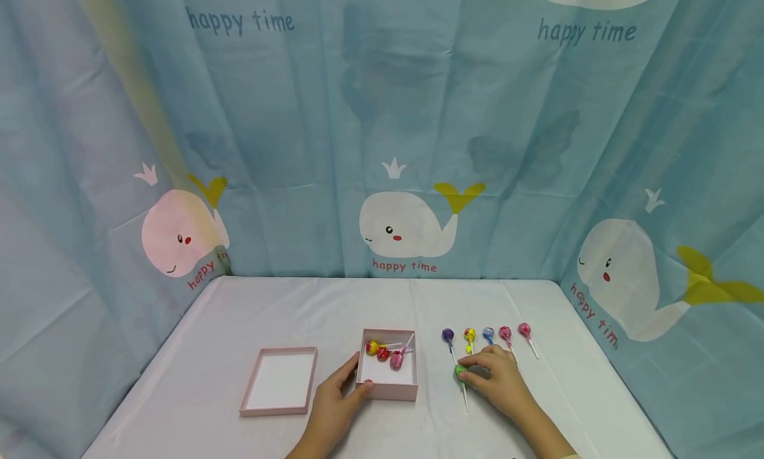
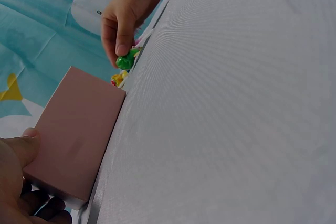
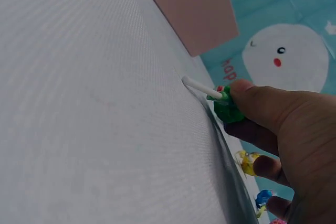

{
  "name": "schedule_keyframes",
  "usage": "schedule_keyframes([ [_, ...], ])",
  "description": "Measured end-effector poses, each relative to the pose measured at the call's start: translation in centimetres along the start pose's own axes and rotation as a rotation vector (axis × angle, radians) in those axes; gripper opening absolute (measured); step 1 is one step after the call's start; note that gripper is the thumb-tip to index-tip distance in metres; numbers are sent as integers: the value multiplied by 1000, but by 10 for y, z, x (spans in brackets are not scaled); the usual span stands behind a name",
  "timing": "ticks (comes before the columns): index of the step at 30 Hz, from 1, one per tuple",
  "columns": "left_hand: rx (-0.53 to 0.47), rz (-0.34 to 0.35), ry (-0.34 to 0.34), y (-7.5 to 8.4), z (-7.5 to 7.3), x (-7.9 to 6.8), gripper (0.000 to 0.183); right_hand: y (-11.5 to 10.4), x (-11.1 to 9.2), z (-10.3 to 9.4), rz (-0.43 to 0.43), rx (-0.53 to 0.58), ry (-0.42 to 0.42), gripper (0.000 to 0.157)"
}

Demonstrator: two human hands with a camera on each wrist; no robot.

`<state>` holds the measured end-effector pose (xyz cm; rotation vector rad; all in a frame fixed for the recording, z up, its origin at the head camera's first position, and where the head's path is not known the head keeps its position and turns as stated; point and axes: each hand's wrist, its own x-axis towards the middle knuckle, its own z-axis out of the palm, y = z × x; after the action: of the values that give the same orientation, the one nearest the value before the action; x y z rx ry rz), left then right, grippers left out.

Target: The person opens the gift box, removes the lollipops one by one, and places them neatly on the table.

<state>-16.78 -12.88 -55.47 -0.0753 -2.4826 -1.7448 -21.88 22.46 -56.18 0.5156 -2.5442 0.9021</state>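
Note:
My left hand (image 1: 335, 400) holds the pink box (image 1: 390, 391) at its near left corner, thumb on the front rim and fingers along the left side. Inside lie a yellow lollipop (image 1: 373, 347), a red lollipop (image 1: 382, 354) and a pink lollipop (image 1: 396, 361). To the right of the box, my right hand (image 1: 498, 381) pinches a green lollipop (image 1: 459, 371) by its wrapped head between thumb and fingers. The right wrist view shows the green lollipop's white stick (image 3: 202, 87) sticking out from the wrapper, close over the tabletop.
Beyond my right hand is a row of lollipops: purple (image 1: 447, 335), yellow (image 1: 469, 335), blue (image 1: 489, 335) and two pink ones, the farther right one (image 1: 524, 329) at the end. Left of my left hand lies the shallow box lid (image 1: 246, 398). Whale-print curtains (image 1: 310, 147) enclose the white table (image 1: 286, 313).

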Motion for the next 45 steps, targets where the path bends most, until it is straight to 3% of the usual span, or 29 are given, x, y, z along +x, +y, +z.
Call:
schedule_keyframes([
  [11, 9, -5, 0, 0, 0, 0, 68, 2, 0, 2, -2, -14, -2, 26],
  [20, 3, 7, -3, 0, -1, 0, 69, 2, 0, 2, 44, 1, -37, 26],
  [45, -16, -1, -1, 1, -1, -1, 69, -3, 2, -5, 12, 20, -6, 25],
])
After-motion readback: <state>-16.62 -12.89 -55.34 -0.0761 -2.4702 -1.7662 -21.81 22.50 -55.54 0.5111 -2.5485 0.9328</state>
